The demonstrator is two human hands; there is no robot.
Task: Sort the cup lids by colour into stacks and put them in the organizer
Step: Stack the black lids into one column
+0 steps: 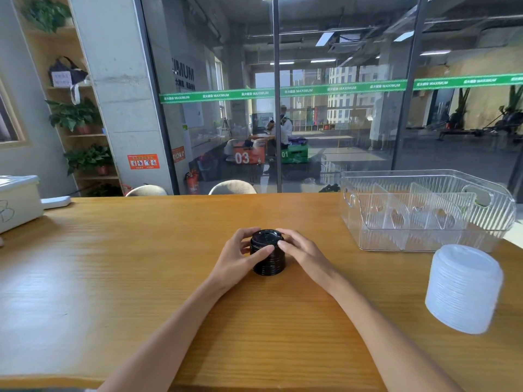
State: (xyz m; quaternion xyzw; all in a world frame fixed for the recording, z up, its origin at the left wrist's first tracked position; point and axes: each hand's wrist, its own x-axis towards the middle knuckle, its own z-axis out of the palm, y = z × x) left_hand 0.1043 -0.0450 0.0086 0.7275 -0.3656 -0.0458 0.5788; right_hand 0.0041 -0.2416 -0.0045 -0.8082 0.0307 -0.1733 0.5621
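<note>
Both hands wrapped around a short stack of shiny black plastic cup lids, standing upright in the middle of the long orange-brown wooden table: left hand cupped on its left side with the thumb across the front, right hand cupped on its right side with fingertips on the rim. Off to the right, near the table edge, a taller stack of round white plastic lids, touched by nothing. Farther back on the right, a see-through ribbed plastic organizer with clear dividers inside, well apart from the black stack.
</note>
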